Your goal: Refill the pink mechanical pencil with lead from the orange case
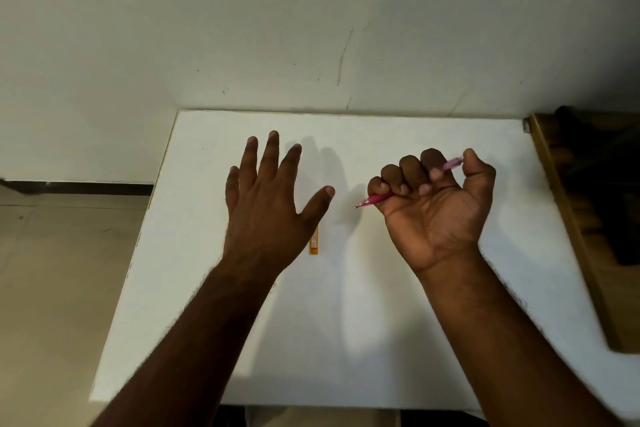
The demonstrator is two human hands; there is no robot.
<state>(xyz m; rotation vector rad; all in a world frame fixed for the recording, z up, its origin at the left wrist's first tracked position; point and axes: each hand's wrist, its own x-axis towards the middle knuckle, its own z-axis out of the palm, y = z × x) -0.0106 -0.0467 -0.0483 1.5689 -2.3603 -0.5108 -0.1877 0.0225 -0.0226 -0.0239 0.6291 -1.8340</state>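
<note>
I saw my right hand (433, 198) fisted palm-up around the pink pencil (375, 198), its tip pointing toward the orange case (314, 243). My left hand (266, 201) hovered flat, 5 fingers spread, partly covering the case on the white table (381, 322).

left hand (266, 204) fingers splayed, right hand (436, 204) fisted
</note>
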